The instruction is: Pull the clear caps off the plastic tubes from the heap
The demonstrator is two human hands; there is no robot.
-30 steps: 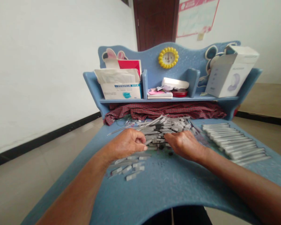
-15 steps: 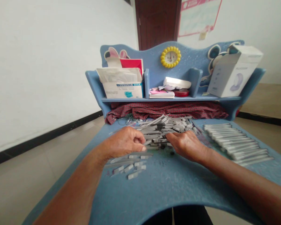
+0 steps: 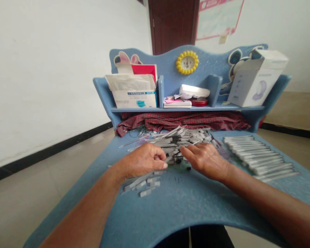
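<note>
A loose heap of thin grey sticks and short grey pieces [image 3: 182,136] lies in the middle of the blue desk [image 3: 186,206]. My left hand [image 3: 142,161] rests at the heap's near edge with its fingers curled in a pinch; what it grips is too small to name. My right hand [image 3: 205,158] lies beside it, fingers bent onto the sticks and small dark bits [image 3: 178,160]. Under my left wrist lies a small pile of short grey pieces [image 3: 144,184].
A neat row of long grey sticks [image 3: 259,156] lies at the right. A red checked cloth [image 3: 183,120] runs under the shelf. On the shelf stand a mask box [image 3: 134,94], papers [image 3: 177,102], a white carton [image 3: 255,82] and a yellow clock [image 3: 187,62].
Both hands have shifted slightly at the heap's edge, the right hand's fingers reaching further left toward the left hand. The view has wobbled a little.
</note>
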